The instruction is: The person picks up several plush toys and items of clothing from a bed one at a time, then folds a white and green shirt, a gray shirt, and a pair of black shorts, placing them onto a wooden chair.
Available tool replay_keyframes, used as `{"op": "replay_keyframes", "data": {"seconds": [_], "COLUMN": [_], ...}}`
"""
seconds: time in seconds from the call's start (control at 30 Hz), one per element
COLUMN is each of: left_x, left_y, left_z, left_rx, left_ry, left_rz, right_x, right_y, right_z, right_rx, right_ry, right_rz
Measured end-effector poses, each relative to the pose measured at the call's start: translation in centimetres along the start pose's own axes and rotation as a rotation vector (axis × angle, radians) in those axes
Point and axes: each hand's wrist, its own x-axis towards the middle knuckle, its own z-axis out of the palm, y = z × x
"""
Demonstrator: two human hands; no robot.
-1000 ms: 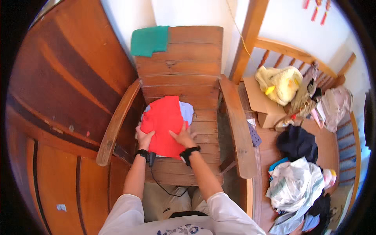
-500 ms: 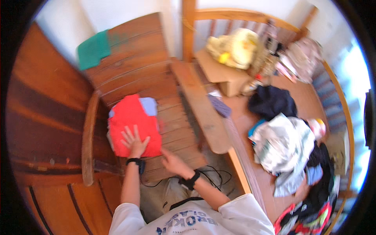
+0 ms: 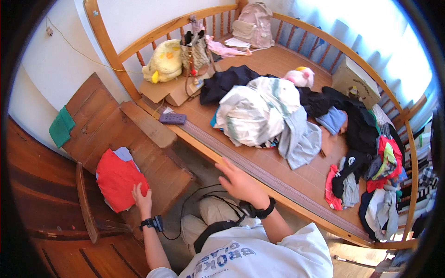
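A stack of folded clothes lies on the seat of a wooden chair [image 3: 160,178], with a red folded garment [image 3: 121,178] on top and a light blue garment [image 3: 123,154] showing beneath its far edge. At the stack's near right corner, my left hand [image 3: 143,200] touches the red cloth, its fingers apart. My right hand [image 3: 245,186] is raised in front of the bed's wooden edge, fingers spread and holding nothing. Closest to it on the bed are a crumpled white garment [image 3: 252,113] and a grey one [image 3: 301,141].
A green cloth [image 3: 61,126] hangs over the chair's back. The railed wooden bed [image 3: 278,162] carries dark clothes [image 3: 227,83], a purple power strip [image 3: 173,119], a yellow plush [image 3: 164,61], a pink backpack [image 3: 254,25] and a cardboard box [image 3: 354,81]. Black cables [image 3: 187,201] run beside my knees.
The view has swung right toward the bed. My right hand has left the chair seat and risen toward the bed's edge; my left hand has shifted from the red garment's middle to its corner.
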Motion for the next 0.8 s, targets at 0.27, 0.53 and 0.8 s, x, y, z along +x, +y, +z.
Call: {"op": "replay_keyframes", "data": {"seconds": [0.27, 0.53, 0.8], "left_x": [-12.8, -15.6, -14.9], "left_y": [7.1, 11.2, 16.9], "left_z": [2.1, -0.3, -1.0], "left_rx": [-0.333, -0.348, -0.383], "left_ry": [-0.073, 0.04, 0.059], "left_rz": [0.023, 0.074, 0.066], "right_x": [-9.1, -12.4, -0.2], "right_y": [1.5, 7.0, 12.0], "right_z": [-6.5, -10.0, -16.2], "right_rx": [0.014, -0.042, 0.072], "right_ry": [0.105, 0.107, 0.39], "right_rz": [0.118, 0.25, 0.413]}}
